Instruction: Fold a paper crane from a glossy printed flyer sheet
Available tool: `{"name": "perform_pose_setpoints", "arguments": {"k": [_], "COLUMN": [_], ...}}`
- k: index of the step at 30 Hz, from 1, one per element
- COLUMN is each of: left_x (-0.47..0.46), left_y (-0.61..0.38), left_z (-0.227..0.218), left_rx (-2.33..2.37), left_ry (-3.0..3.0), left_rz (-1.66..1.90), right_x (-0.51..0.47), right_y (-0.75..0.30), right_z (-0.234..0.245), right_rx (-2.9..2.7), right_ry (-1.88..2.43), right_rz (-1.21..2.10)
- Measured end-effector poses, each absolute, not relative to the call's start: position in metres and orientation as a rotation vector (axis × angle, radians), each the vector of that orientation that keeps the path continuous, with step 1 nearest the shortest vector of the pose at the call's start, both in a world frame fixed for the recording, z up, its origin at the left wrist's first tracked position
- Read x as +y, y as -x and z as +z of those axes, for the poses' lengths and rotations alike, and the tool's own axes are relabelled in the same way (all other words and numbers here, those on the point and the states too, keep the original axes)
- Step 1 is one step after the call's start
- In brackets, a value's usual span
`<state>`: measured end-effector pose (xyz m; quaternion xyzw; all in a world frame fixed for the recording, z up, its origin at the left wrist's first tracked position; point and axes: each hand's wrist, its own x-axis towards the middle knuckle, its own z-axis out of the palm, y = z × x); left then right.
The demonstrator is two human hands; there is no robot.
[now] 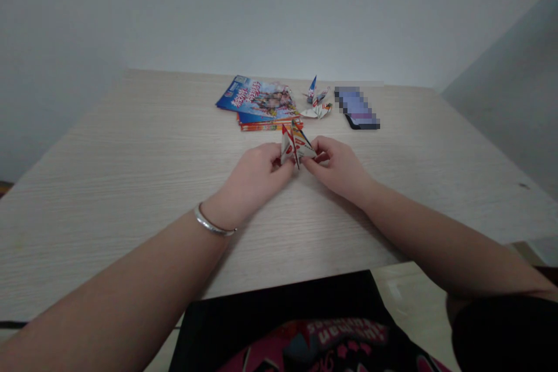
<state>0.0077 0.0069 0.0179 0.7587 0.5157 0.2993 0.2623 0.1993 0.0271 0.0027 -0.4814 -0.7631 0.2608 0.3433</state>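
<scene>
The left hand (260, 170) and right hand (337, 167) pinched the folded paper (301, 148) from either side; it looked light, crisp, easily crushed; its layered folds seemed the safest hold.

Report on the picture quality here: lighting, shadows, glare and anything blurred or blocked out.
In the head view, dim, fairly even light, with soft shadows on the table near the forearms; in the head view, a bright glint on the bracelet; in the head view, coarse pixel blocks over most of the phone; in the head view, small print on the folded paper unreadable.
</scene>
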Motion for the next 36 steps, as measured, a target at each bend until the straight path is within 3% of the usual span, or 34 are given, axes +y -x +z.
{"name": "perform_pose_setpoints", "arguments": {"k": [5,12,30,36], "left_x": [0.009,0.009,0.013,0.011], "left_y": [-0.006,-0.005,-0.005,-0.007], "left_z": [0.021,0.016,0.008,0.006], "left_rx": [1.472,1.47,1.269,1.159], "left_ry": [-2.203,-2.131,-1.977,-1.873], "left_rz": [0.872,0.791,0.929,0.942], "right_x": [0.027,0.024,0.022,0.025], "right_y": [-0.203,-0.201,-0.204,-0.205], "right_z": [0.003,0.003,0.005,0.003], "right_rx": [-2.04,-1.922,-2.06,-2.012], "right_ry": [1.287,1.057,0.981,1.073], "right_rz": [0.444,0.574,0.329,0.488]}}
